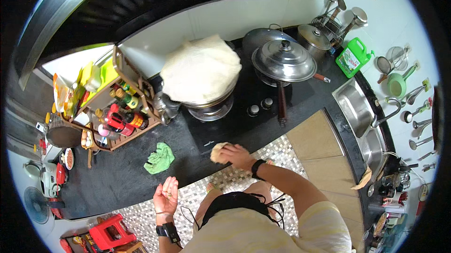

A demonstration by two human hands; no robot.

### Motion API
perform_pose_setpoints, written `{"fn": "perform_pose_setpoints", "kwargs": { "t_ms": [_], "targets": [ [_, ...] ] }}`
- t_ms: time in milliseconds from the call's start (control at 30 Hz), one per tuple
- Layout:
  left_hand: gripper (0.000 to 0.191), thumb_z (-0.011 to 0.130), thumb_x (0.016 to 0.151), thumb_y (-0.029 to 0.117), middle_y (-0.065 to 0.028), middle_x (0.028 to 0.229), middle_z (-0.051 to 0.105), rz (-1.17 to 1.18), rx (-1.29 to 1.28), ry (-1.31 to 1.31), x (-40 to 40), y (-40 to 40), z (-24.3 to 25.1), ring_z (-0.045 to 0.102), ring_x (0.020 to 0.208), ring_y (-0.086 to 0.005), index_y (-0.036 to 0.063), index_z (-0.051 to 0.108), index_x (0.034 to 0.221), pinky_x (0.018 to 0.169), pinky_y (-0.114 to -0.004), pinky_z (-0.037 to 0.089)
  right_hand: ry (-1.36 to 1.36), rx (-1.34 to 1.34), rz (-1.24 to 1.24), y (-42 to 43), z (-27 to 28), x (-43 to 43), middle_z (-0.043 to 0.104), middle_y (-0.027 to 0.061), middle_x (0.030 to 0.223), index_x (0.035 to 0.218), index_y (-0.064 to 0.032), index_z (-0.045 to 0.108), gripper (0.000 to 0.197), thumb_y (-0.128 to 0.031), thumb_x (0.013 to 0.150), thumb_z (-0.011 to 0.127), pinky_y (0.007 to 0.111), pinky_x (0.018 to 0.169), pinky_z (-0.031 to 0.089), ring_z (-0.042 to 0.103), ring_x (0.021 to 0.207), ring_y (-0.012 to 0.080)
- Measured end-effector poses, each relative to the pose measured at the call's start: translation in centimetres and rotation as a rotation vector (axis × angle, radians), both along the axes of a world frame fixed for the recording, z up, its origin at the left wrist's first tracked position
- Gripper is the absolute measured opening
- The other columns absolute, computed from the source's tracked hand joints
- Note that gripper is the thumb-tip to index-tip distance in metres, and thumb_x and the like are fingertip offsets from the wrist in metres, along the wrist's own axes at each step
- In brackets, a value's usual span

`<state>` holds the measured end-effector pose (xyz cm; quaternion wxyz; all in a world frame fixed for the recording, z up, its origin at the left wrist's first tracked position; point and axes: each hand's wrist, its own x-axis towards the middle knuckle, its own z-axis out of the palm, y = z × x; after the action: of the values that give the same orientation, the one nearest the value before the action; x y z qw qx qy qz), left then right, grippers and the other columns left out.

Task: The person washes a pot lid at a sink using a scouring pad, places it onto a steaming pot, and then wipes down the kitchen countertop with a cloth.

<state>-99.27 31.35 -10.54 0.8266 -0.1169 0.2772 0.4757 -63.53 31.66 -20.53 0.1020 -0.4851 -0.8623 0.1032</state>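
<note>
My right hand [236,155] presses a beige cloth [217,152] onto the front edge of the black glass gas hob [208,137]. Its fingers lie over the cloth and hide part of it. Palm up, my left hand [166,194] hovers by the counter's front edge, fingers stretched out; a tiny object shows at the palm or fingers, too small to identify. A crumpled green cloth [159,158] lies on the dark countertop [116,179] just beyond the left hand. On the left burner stands a pot or pan covered with a pale cloth [201,71].
A lidded wok [284,61] sits on the right burner, its wooden handle [282,103] reaching forward. A brown rack [130,133] of sauce bottles stands left. A green jug [353,57] stands near the steel sink [356,108]. A red stool [111,232] is below left.
</note>
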Motion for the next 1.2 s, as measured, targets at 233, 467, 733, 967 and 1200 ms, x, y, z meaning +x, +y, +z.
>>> {"fn": "perform_pose_setpoints", "kwargs": {
  "t_ms": [233,467,733,967,1200],
  "targets": [
    [0.043,0.039,0.093,0.024,-0.0204,0.121,0.052,0.016,-0.057,0.038,19.6,-2.5,0.3,0.053,0.110,-0.0319,-0.0043,0.043,0.125,0.093,-0.041,0.046,-0.056,0.062,-0.221,-2.7,1.0,24.4,0.045,0.0033,0.123,0.115,-0.0119,0.051,0.039,-0.003,0.077,0.055,0.040,0.089,0.034,0.039,0.117,0.0229],
    [0.037,0.039,0.091,0.020,-0.0183,0.113,0.058,-0.036,-0.207,0.058,35.3,-6.1,0.3,0.056,0.106,-0.0309,-0.0035,0.050,0.117,0.089,-0.041,0.049,0.047,0.133,-0.430,-4.0,0.6,45.9,0.051,0.0040,0.114,0.107,-0.0124,0.055,0.036,-0.002,0.072,0.054,0.039,0.087,0.033,0.042,0.114,0.0249],
    [0.036,0.036,0.091,0.018,-0.0169,0.109,0.061,-0.078,-0.262,0.158,44.3,-6.0,1.3,0.059,0.101,-0.0309,-0.0038,0.054,0.112,0.088,-0.040,0.050,-0.185,0.097,-1.370,-6.1,-0.5,65.0,0.049,0.0040,0.119,0.114,-0.0170,0.049,0.031,-0.010,0.084,0.045,0.045,0.085,0.037,0.043,0.114,0.0235],
    [0.043,0.032,0.091,0.014,-0.0145,0.122,0.053,-0.226,-0.218,0.280,48.9,-4.7,0.7,0.057,0.105,-0.0271,-0.0006,0.036,0.131,0.090,-0.036,0.049,0.454,-0.140,-2.155,-18.6,0.0,76.5,0.058,0.0112,0.106,0.098,-0.0099,0.058,0.018,-0.014,0.081,0.056,0.041,0.085,0.042,0.054,0.102,0.0301],
    [0.041,0.035,0.095,0.022,-0.0212,0.119,0.053,-0.434,-0.237,0.033,52.6,-2.2,0.1,0.053,0.110,-0.0302,-0.0081,0.045,0.120,0.094,-0.039,0.047,0.148,0.607,-2.071,-31.0,5.0,65.9,0.052,0.0163,0.097,0.105,-0.0064,0.050,0.036,0.002,0.070,0.052,0.043,0.084,0.039,0.049,0.096,0.0361]
  ]
}}
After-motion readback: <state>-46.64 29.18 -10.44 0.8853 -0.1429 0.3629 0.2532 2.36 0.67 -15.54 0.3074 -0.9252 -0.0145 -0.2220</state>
